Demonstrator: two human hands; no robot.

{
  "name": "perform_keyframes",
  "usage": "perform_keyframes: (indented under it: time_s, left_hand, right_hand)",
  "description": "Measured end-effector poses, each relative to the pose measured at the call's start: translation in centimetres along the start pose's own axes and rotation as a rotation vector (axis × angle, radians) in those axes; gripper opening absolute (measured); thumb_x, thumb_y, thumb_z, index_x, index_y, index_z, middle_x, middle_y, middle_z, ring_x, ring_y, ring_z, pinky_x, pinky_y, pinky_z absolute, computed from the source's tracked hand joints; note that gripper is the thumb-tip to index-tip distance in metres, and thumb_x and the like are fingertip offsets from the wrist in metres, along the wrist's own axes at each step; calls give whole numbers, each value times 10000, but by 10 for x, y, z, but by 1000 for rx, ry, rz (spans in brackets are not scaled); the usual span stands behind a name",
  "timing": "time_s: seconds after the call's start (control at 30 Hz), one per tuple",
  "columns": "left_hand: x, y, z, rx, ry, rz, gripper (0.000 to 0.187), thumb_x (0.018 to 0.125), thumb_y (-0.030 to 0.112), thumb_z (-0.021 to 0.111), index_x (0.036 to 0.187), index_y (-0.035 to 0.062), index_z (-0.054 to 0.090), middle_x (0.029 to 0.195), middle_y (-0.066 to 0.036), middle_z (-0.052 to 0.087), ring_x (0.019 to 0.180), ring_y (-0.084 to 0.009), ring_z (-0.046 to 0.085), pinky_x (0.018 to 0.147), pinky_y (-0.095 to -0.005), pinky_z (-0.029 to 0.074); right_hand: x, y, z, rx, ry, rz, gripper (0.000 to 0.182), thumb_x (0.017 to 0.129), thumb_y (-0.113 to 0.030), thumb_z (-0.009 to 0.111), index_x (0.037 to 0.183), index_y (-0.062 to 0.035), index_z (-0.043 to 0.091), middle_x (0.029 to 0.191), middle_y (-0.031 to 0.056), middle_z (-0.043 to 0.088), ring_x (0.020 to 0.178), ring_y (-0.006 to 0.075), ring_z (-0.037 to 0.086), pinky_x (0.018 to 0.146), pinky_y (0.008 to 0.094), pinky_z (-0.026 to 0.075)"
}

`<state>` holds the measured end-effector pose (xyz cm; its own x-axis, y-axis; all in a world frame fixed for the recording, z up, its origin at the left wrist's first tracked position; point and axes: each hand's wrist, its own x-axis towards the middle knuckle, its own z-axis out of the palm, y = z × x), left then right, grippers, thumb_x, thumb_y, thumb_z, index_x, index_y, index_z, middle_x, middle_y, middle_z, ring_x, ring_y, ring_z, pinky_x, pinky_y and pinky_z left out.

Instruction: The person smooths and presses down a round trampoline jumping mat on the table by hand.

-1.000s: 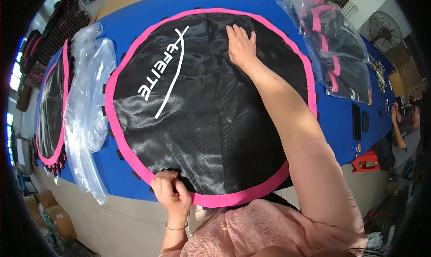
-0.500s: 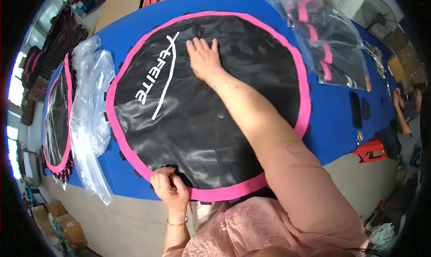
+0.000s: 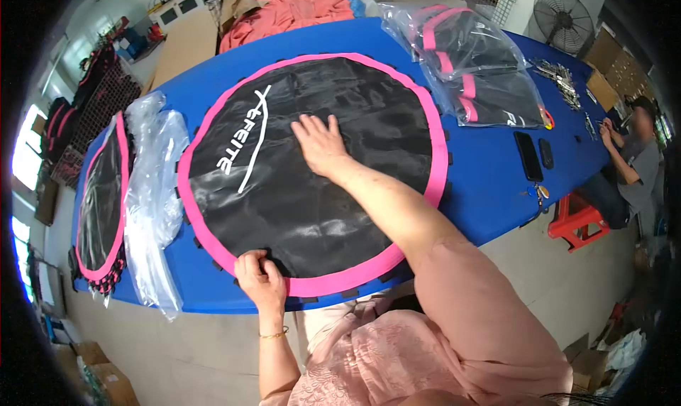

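A round black trampoline mat (image 3: 312, 214) with a pink border and white lettering lies spread on the blue-covered table (image 3: 489, 200). My right hand (image 3: 320, 145) rests flat on the mat's middle, right of the lettering, fingers spread. At the near left edge, my left hand (image 3: 261, 277) has its fingers curled over the pink border, gripping it. Small black tabs stick out around the rim. Left of the mat lie clear plastic bags (image 3: 150, 200), and beyond them a stack of similar pink-edged mats (image 3: 103, 200).
Plastic-wrapped black and pink pieces (image 3: 482, 72) lie at the back right. Nearby are a phone (image 3: 528, 156), keys (image 3: 540, 191) and a pile of metal parts (image 3: 560, 79). Another person (image 3: 635, 165) sits right, near a red stool (image 3: 576, 223). Salmon fabric (image 3: 291, 12) lies behind.
The view has tilted up, showing more of the background. My right hand has slid slightly nearer to me over the mat. My left hand stays at the near left border.
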<state>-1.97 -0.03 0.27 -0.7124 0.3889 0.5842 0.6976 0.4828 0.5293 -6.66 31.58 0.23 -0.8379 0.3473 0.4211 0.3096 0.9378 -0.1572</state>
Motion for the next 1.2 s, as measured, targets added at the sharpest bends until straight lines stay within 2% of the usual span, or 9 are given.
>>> perform_keyframes:
  time_s: [0.03,0.17,0.33,0.43,0.5,0.57,0.73,0.93,1.2]
  left_hand:
    - [1,2,-1,-10,17,13,127,808,-55,568,889,28,621,883,-136,642,878,-338,587,806,-421,471]
    - [-1,1,0,-15,24,26,132,807,-54,571,897,27,623,884,-140,641,878,-342,588,813,-425,469]
    - [1,1,0,-22,20,28,140,799,-55,574,900,29,624,887,-142,640,876,-344,589,820,-423,466]
    - [0,0,1,-45,15,8,144,789,-60,572,894,26,619,892,-142,641,876,-346,589,820,-423,465]
    - [0,0,0,-35,16,1,143,782,-66,567,886,21,611,893,-140,640,873,-344,588,819,-425,463]
    - [0,2,0,-27,-2,-12,138,777,-70,563,880,14,603,896,-139,637,874,-342,586,818,-425,462]
    - [4,6,-3,-11,-34,-16,146,773,-77,544,882,5,596,902,-142,626,874,-340,574,812,-421,461]
    - [5,7,-5,-16,-73,-27,155,775,-77,529,891,8,587,904,-140,619,871,-328,564,808,-412,452]
    - [9,10,-7,-8,-110,-59,165,775,-85,521,897,10,580,916,-139,619,878,-326,559,825,-421,441]
  right_hand:
    - [-3,6,-2,-15,-14,13,589,909,-94,559,1482,-81,424,1546,167,411,1449,318,379,1176,632,234]
    - [-19,44,-21,-88,-40,54,649,875,-60,595,1497,-96,415,1562,151,392,1451,310,375,1185,622,227]
    - [-34,92,-41,-171,-53,144,664,876,-44,589,1509,-94,394,1576,161,384,1457,318,371,1194,610,223]
    - [-32,102,-40,-178,-62,129,638,895,-34,559,1508,-98,396,1580,160,379,1463,313,366,1201,598,216]
    - [-27,100,-37,-155,-86,91,618,915,-21,518,1514,-108,391,1588,152,372,1474,305,353,1209,581,212]
    - [-22,96,-31,-28,-49,-128,604,930,-14,483,1518,-116,387,1592,144,369,1479,301,348,1214,570,211]
    - [12,75,-13,-6,-57,-92,662,876,34,546,1509,-84,394,1589,152,368,1472,315,356,1201,584,241]
    - [57,79,13,-43,-19,22,631,881,30,543,1490,-77,419,1581,165,375,1465,325,363,1186,612,247]
    - [109,74,38,-63,-5,43,595,919,-10,530,1498,-81,416,1582,169,375,1462,323,369,1180,624,244]
